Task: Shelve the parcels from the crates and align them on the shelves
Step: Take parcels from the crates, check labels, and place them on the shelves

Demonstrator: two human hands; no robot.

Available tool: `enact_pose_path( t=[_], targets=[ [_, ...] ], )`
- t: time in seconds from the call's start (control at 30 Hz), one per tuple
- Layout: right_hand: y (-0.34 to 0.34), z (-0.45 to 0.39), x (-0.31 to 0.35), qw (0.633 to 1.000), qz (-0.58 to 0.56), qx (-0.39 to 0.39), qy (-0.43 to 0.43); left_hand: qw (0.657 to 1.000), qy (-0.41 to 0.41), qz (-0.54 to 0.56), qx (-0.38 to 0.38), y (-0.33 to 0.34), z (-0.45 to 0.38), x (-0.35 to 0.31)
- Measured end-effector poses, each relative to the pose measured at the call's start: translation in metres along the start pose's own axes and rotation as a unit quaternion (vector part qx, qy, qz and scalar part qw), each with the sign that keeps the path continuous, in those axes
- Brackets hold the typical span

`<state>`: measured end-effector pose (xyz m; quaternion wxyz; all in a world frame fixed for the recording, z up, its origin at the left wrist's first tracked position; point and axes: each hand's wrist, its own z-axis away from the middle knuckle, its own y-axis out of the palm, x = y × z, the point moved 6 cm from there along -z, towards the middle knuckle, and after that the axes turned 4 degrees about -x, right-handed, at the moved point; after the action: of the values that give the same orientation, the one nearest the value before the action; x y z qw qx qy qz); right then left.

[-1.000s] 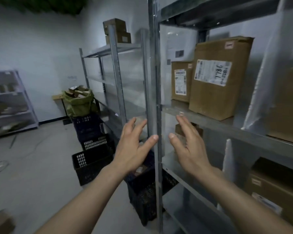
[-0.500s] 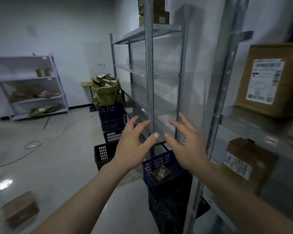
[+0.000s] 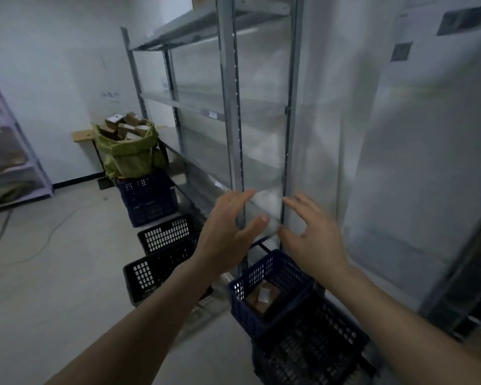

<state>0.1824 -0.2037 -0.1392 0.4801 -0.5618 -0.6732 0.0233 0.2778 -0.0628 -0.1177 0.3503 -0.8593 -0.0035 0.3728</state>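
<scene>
Parcel (image 3: 263, 297) in crate (image 3: 275, 312) below fingers (image 3: 295, 202)

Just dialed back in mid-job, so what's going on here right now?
A person is between parcels. Both hands, left and right, are raised, open and hold nothing, in front of a metal shelf rack. Below them a blue crate on the floor holds a cardboard parcel. More crates line the rack, and a green bag of boxes sits farther back.

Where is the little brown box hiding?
In the head view, the small brown parcel lies inside the blue crate, low and right of centre, just below the right hand.
</scene>
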Motion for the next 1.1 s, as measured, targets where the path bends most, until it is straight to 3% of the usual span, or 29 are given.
enact_pose_path(
  t=[0.23, 0.5, 0.8, 1.1],
  targets=[
    [0.061, -0.072, -0.047, 0.999, 0.019, -0.008, 0.050, 1.000, 0.011, 0.012, 0.018, 0.029, -0.084, 0.074],
    [0.131, -0.178, -0.137, 0.995, 0.041, -0.011, 0.091, 0.995, -0.011, -0.019, 0.097, 0.105, -0.209, 0.158],
    [0.173, -0.262, -0.224, 0.987, 0.123, -0.015, 0.103, 0.990, -0.036, -0.017, 0.138, 0.185, -0.313, 0.233],
    [0.225, -0.272, -0.344, 0.945, 0.200, 0.017, 0.259, 0.960, -0.024, 0.054, 0.273, 0.324, -0.370, 0.327]
  ],
)
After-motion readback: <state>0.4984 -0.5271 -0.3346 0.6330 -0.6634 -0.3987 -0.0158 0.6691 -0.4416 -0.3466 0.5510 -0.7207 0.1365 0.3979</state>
